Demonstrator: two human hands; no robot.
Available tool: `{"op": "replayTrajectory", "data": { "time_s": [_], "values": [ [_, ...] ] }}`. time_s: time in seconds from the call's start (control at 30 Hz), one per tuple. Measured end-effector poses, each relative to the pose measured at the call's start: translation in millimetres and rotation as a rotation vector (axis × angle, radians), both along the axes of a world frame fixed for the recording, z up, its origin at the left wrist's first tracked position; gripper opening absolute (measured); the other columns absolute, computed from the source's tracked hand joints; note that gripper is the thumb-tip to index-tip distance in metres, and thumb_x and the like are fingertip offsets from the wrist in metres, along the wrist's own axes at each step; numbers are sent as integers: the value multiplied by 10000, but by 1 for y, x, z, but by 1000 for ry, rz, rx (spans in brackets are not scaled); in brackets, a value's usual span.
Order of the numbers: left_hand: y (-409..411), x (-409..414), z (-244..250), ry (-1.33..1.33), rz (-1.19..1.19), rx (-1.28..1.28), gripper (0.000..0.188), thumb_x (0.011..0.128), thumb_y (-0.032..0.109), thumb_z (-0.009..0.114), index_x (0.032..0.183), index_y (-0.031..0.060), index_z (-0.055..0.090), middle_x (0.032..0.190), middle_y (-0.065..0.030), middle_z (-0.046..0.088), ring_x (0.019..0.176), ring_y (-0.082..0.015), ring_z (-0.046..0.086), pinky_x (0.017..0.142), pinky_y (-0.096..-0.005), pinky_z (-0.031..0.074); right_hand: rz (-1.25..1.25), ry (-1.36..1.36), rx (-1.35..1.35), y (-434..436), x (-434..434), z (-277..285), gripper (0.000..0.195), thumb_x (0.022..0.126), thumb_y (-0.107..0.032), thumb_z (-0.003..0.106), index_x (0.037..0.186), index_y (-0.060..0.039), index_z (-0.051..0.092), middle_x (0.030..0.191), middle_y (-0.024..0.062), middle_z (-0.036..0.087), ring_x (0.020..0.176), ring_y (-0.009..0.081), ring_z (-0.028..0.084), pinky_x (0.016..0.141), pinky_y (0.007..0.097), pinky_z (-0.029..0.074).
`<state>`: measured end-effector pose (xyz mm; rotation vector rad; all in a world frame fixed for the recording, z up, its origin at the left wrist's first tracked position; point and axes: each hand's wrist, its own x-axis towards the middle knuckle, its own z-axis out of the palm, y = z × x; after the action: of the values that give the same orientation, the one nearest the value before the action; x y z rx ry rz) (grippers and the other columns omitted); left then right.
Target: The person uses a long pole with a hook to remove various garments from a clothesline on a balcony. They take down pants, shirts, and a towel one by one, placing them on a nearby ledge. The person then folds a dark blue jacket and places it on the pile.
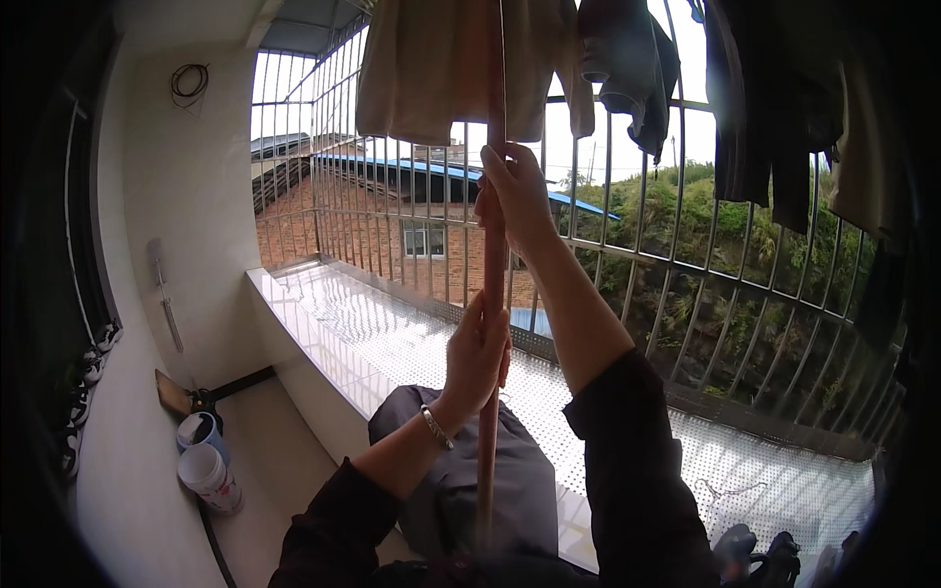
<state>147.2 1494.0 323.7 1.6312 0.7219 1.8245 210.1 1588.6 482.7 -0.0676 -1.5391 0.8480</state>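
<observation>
Both of my hands grip one long reddish-brown pole (494, 272) that stands nearly upright before me. My right hand (518, 195) wraps it higher up, just under the hem of a hanging tan garment (426, 81). Lower down, my left hand (474, 360) closes around the same pole, with a silver bracelet (437, 428) on that wrist. The pole's upper part passes in front of the tan garment, and its top end is out of view. Dark grey cloth (470, 478) lies behind the pole's lower part.
A tiled ledge (323, 331) borders a perforated metal sheet (412, 323) before the barred window cage (441, 213). Dark clothes (757, 110) hang at right. Shoes (764, 555) sit at lower right. A white bucket (209, 478) and a blue bucket (204, 434) stand at left.
</observation>
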Motion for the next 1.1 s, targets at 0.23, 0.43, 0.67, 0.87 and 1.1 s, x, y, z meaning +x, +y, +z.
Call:
{"op": "replayTrajectory", "data": {
  "time_s": [0.23, 0.43, 0.67, 0.87, 1.1],
  "values": [
    [-40, -3, -113, 13, 133, -185, 387, 977, 122, 466, 1346, 56, 368, 700, 0, 528, 452, -37, 469, 398, -194, 400, 296, -50, -153, -34, -8, -38, 304, 929, -318, 592, 1012, -78, 424, 695, 36, 544, 449, 95, 521, 347, 245, 420],
    [-72, -20, -143, 176, 285, -110, 520, 1005, 320, 408, 1423, 62, 238, 985, -94, 568, 711, -110, 577, 712, -293, 524, 64, -88, -227, -104, -15, -94, 232, 923, -206, 584, 1005, -53, 431, 580, 9, 464, 391, 77, 452, 309, 253, 362],
    [-128, -24, -89, -76, 43, -101, 703, 976, 579, 252, 1433, 47, 200, 939, -63, 545, 695, -88, 546, 632, -228, 461, -151, -114, -125, -159, -20, -161, 260, 899, -174, 612, 1005, -37, 418, 620, 44, 519, 447, 104, 507, 399, 257, 419],
    [-187, -46, -172, -24, 1, -225, 612, 989, 548, 259, 1253, 31, 453, 738, -9, 472, 539, -56, 437, 488, -190, 400, 57, -151, -208, -229, -39, -132, 346, 895, -187, 641, 1070, 21, 427, 836, 106, 592, 699, 154, 621, 606, 287, 525],
    [-250, -115, -220, 22, -41, -285, 440, 977, 368, 410, 1236, 24, 496, 948, -78, 543, 778, -171, 560, 671, -287, 477, -433, -65, -53, -242, -84, -146, 415, 924, -212, 601, 1217, -9, 389, 1019, 110, 592, 922, 221, 593, 786, 333, 498]
  ]
}}
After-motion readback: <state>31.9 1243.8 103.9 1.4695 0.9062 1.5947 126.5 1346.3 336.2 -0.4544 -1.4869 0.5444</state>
